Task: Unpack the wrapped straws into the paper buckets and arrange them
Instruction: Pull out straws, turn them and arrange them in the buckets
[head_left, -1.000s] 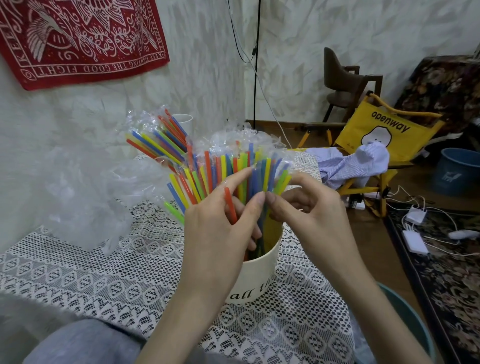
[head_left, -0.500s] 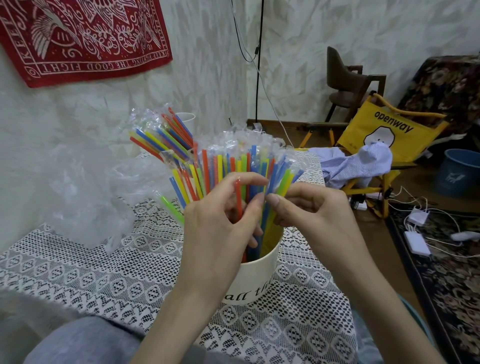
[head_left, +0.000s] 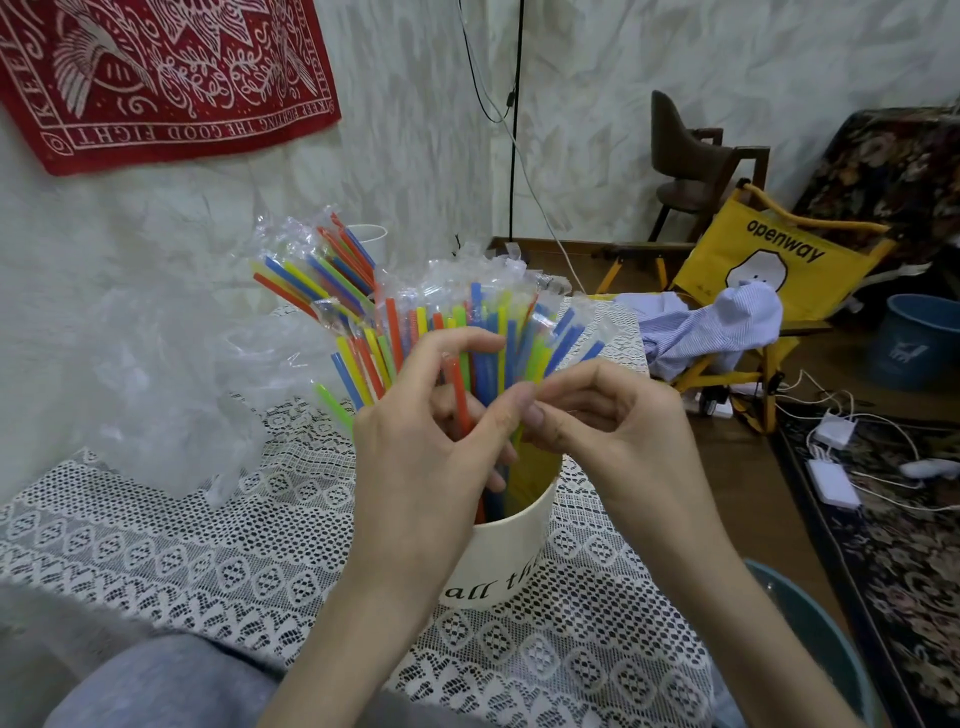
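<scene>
Left hand (head_left: 415, 447) grip pinches an orange straw (head_left: 460, 395); right hand (head_left: 613, 431) grip pinches its clear wrapper above the paper bucket (head_left: 509, 561).

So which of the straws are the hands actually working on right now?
The orange-red straw at the front of the paper bucket: left hand and right hand pinch at it; the rest stand untouched.

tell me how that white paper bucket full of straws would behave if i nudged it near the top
Likely tippy: the paper bucket is tall and narrow, and the wrapped straws fan out well above its rim, some leaning left. It probably weighs little, being paper holding thin plastic. On the lace tablecloth it may catch and topple rather than slide.
</scene>
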